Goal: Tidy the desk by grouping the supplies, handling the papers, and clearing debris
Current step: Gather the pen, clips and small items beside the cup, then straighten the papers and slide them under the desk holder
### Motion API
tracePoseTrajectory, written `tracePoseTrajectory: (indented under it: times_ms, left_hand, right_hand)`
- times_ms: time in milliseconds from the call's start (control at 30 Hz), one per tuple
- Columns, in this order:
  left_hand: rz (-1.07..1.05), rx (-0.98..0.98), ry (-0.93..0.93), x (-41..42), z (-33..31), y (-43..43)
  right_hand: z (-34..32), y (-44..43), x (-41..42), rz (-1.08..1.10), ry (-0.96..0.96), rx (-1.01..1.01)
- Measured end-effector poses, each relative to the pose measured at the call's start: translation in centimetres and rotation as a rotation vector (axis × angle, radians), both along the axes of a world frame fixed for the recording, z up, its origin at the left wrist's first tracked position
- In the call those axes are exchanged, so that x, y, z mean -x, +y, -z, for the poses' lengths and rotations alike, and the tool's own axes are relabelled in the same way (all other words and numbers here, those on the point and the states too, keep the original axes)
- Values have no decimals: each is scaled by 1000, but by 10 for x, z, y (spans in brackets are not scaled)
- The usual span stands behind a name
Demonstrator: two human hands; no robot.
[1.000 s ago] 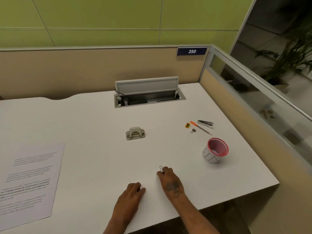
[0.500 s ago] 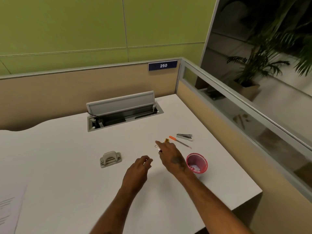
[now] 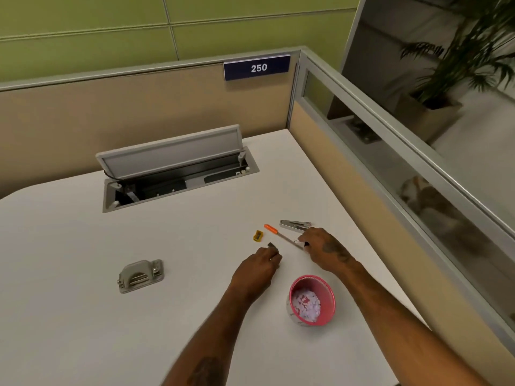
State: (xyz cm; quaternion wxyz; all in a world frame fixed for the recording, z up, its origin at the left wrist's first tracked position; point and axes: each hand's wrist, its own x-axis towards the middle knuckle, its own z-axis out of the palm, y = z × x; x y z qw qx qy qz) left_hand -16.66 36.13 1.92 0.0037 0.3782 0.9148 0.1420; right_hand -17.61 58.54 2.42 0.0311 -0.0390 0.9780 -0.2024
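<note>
My right hand (image 3: 323,247) pinches a small silver paper clip (image 3: 298,242) at its fingertips, low over the desk beside the tip of an orange-capped pencil (image 3: 280,235). My left hand (image 3: 260,267) is curled, its fingertips closed on a small black binder clip (image 3: 271,244) lying on the desk. A yellow sharpener (image 3: 258,236) lies just left of the pencil. A silver metal tool (image 3: 294,224) lies behind it. A pink cup (image 3: 328,293) holding paper scraps stands near my right forearm.
A grey hole punch (image 3: 140,275) sits to the left on the white desk (image 3: 69,316). An open cable tray (image 3: 178,176) is sunk into the back of the desk. A beige and glass partition (image 3: 362,196) borders the right side.
My right hand lifted the paper clip from the near desk and carried it back to the pencil group. My left hand followed to the binder clip. The papers have left the view.
</note>
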Motion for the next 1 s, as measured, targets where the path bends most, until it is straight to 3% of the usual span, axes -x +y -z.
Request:
tracePoseTrajectory:
  times_ms: [300,467,567,700,1000]
  left_hand:
    - [44,89,-132,12,21,19]
    - [0,-11,-40,17,12,2]
    - [-109,-43,17,22,-9,-19]
    - [-303,19,79,25,-35,-60]
    - [-566,68,124,-16,-72,-197]
  right_hand:
    - [18,6,3,-3,46,48]
    - [-4,-2,9,20,125,36]
    - [-33,-21,16,45,111,13]
    - [-65,-62,16,66,-33,-184]
    - [-76,-193,-27,99,101,-265]
